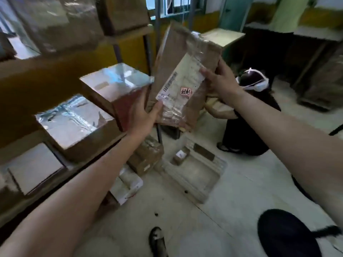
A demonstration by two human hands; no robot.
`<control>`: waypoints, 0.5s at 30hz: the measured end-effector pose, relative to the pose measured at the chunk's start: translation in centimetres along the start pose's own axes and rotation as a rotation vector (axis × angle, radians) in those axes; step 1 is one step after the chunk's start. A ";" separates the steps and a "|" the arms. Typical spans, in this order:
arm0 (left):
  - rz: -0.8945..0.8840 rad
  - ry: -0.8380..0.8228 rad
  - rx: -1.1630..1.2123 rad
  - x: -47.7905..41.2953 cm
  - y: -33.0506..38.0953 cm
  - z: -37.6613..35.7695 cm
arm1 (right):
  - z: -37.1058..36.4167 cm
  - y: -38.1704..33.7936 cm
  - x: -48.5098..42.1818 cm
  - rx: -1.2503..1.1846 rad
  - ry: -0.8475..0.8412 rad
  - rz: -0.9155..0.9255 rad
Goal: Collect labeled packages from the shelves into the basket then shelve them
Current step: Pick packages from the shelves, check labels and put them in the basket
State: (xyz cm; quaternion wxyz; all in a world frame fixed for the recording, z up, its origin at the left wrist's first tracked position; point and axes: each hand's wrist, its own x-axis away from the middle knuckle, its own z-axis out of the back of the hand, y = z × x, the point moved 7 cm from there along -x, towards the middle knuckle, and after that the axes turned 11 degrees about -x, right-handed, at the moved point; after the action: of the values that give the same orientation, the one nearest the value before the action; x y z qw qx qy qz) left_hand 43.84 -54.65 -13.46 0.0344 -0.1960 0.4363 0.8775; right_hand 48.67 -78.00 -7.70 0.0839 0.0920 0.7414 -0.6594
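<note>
At 9 o'clock, the shelf [27, 80] carries 2 taped boxes [74, 123]. The left hand [143, 115] grasps the package [181, 75] at its lower corner, thumb on the label. The package hangs tilted in the air at 12 o'clock, label toward the camera. The right hand [220, 80] clasps its right edge at 1 o'clock. The basket [196, 175] sits on the floor toward 5 o'clock, with 1 small box [181, 155] inside. Best to check the label, then lower it flat with both hands onto the bare part, clear of that box.

9 o'clock of package [185, 52]: taped boxes [113, 86] block.
3 o'clock: crouching person [246, 127] blocks.
6 o'clock: open above basket [193, 175].
</note>
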 end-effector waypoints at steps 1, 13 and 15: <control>-0.008 -0.046 0.000 -0.3 -0.7 -2.5 | 1.7 2.1 -0.2 0.007 0.042 -0.046; 0.327 -0.401 0.164 -3.2 -13.5 -25.1 | 11.5 25.2 -2.3 0.249 0.243 -0.494; 0.431 -0.386 0.185 -2.3 -16.0 -28.4 | 11.6 30.8 -0.6 0.216 0.265 -0.601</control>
State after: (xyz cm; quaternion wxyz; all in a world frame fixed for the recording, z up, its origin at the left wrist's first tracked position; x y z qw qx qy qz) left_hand 58.60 -66.62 -40.03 -0.0528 0.0753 0.5314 0.8421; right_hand 56.90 -86.07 -38.53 -0.2212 -0.0371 0.6657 -0.7117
